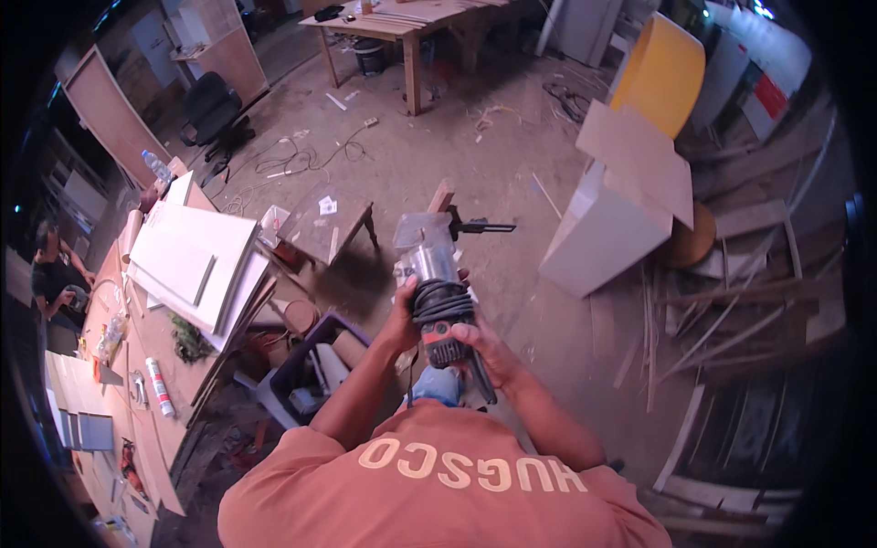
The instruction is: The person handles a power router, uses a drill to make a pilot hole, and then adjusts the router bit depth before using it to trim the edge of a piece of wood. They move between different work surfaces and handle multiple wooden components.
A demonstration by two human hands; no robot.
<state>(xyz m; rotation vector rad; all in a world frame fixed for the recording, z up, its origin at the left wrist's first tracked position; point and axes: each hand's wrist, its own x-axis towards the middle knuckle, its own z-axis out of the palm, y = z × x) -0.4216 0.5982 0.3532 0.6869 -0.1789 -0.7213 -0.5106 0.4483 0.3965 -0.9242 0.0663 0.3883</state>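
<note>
Both my hands hold a trim router in front of my chest. Its black cord is wound around the body, above a red and black motor end. The far end has a silver housing, a clear plastic base and a black guide bar sticking out to the right. My left hand is closed along the left side of the body. On the right side, my right hand grips near the motor end. Some fingertips are hidden behind the tool.
At left, a workbench carries white panels and a sealant tube. A person is beyond it. A purple bin and low table stand nearby. At right are a white box and scrap wood.
</note>
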